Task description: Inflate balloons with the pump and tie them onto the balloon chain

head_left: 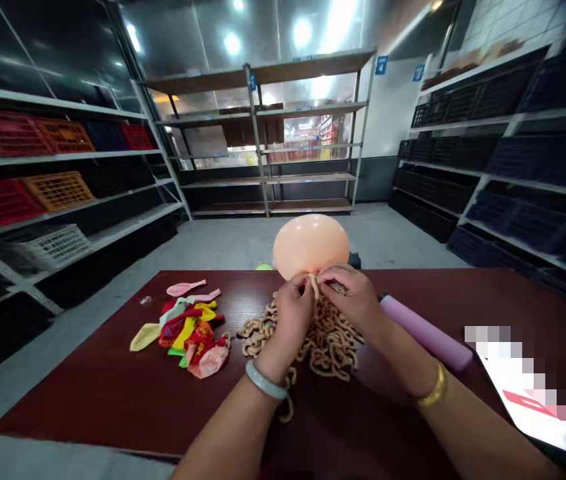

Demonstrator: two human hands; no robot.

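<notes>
Inflated balloon, peach, taut glossy rubber, near-oval (311, 243), sits upright over the far edge of the tabletop, dark red-brown with a slight sheen (113, 400), neck end down. Left hand (295, 307) and right hand (351, 297) meet at that end; thumb and fingers of each are together, clamped on the balloon's neck area. A short pale strand shows between them; can't tell if it's neck or a separate piece. Directly below, partly behind the wrists: loose heap of tan, curled, rope-like strands (333, 347), matte and tangled, one trailing toward the near edge. Left of it: overlapping pile of limp, wrinkled rubber balloons in red, yellow, green, mint and pink (193, 333), some printed; a small clear crumpled scrap (145, 300) lies beyond it. Right side: smooth lilac cylinder (427, 333) lying diagonally behind the right forearm, then a flat device with a bright white screen (527, 393), partly pixelated. Left wrist has a pale, stone-like round bangle (265, 381); right has a shiny gold-coloured band (434, 387). Behind: metal-framed rack with flat brown shelves (307, 179), red slatted plastic crate (3, 200) at left, smooth grey floor (377, 237).
</notes>
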